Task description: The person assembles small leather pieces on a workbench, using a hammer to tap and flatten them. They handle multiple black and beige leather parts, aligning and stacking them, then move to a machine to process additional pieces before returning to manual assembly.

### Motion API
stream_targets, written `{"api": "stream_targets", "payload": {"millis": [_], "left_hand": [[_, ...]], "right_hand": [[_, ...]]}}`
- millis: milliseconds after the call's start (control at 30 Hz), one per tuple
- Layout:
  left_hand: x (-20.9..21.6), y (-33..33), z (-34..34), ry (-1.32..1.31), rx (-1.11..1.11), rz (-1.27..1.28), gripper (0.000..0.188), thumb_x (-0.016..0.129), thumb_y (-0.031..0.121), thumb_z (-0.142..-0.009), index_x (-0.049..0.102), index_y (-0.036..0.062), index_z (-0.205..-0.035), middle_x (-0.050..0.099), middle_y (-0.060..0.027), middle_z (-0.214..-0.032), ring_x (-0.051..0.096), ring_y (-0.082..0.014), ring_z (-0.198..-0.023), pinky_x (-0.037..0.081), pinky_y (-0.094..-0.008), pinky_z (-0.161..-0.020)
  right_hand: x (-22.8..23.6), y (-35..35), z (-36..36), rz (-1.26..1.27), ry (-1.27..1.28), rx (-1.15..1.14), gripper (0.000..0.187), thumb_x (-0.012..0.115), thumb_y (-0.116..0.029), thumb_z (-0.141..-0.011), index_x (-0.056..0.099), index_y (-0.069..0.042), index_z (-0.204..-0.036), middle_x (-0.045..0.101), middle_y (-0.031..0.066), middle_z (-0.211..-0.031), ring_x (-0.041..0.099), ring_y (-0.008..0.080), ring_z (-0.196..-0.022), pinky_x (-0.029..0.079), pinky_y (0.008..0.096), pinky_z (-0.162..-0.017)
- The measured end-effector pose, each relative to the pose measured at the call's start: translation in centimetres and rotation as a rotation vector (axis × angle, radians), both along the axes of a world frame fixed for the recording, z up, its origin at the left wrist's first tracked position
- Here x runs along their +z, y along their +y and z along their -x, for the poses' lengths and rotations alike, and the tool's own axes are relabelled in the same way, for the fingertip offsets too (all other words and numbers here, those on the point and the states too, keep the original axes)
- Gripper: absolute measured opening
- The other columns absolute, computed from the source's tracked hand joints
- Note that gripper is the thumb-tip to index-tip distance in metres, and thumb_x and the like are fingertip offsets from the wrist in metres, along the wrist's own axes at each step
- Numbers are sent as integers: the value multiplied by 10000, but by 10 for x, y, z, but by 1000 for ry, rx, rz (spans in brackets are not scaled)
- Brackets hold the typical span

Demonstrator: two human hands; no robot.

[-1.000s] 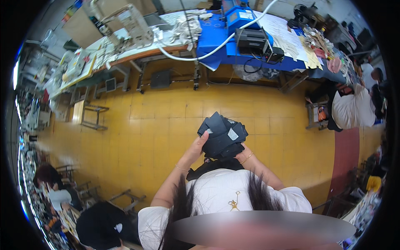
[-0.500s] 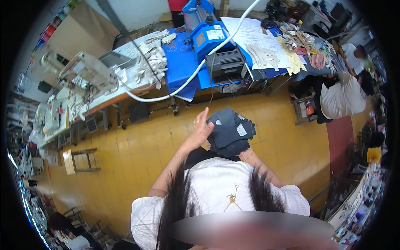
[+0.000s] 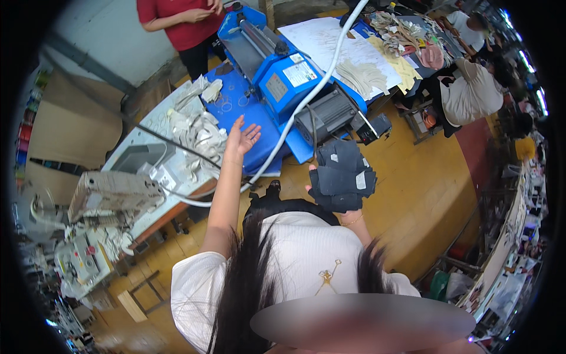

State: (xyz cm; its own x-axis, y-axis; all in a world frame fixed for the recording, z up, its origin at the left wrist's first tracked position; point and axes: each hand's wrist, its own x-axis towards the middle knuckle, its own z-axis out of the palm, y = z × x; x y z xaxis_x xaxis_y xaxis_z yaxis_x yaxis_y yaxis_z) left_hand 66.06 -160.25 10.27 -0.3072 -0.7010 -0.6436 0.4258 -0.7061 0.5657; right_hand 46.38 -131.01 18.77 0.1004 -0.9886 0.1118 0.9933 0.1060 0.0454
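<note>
My right hand (image 3: 330,197) holds a stack of dark cut fabric pieces (image 3: 344,174) with small white tags, in front of my chest. My left hand (image 3: 240,137) is stretched forward with its fingers spread and nothing in it, above the blue table top (image 3: 250,112). It is nearest to a heap of pale cut pieces (image 3: 197,127) on the grey table. A blue machine (image 3: 283,74) with a black motor stands just beyond the stack.
A white hose (image 3: 306,97) runs across the blue machine. A person in a red top (image 3: 180,20) stands behind the table. Another person (image 3: 471,88) sits at the right. A sewing machine (image 3: 112,192) is at my left. Yellow floor lies below.
I have moved up to the blue table. My left hand let go of the stack and reached forward over the table. My right hand alone now holds the dark pieces.
</note>
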Motion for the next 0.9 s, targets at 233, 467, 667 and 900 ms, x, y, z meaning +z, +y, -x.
{"api": "stream_targets", "payload": {"millis": [233,467,667,900], "left_hand": [[-37,-108,25,-51,-36,31,984,736,508,-833,142,116,-1512,323,-322,-1413,539,-439,-1174,551,-514,-898],[-47,-151,46,26,-267,-46,980,744,561,-808,221,100,-1498,536,-346,-1200,654,-407,-994,606,-447,-800],[-52,-154,61,106,-228,-30,477,701,390,-910,481,57,-1172,583,-187,-935,631,-262,-734,591,-335,-604],[-54,-147,66,31,-220,134,487,690,313,-933,384,71,-1225,567,-143,-805,538,-176,-581,444,-298,-471]], "right_hand": [[12,-29,-45,-38,39,-222,563,293,-476,-1036,400,-128,-1466,411,65,-1508,374,263,-1411,210,609,-1158],[-5,-28,-42,-360,428,-325,571,335,-508,-1013,432,-159,-1455,453,63,-1484,384,286,-1401,217,604,-1157],[-5,-43,-40,-492,-1029,-277,588,303,-516,-1015,451,-137,-1439,475,113,-1455,395,279,-1396,216,581,-1160],[-2,-65,-41,-539,-1058,-230,632,271,-534,-1014,406,-112,-1465,441,132,-1482,370,274,-1409,204,574,-1173]]}}
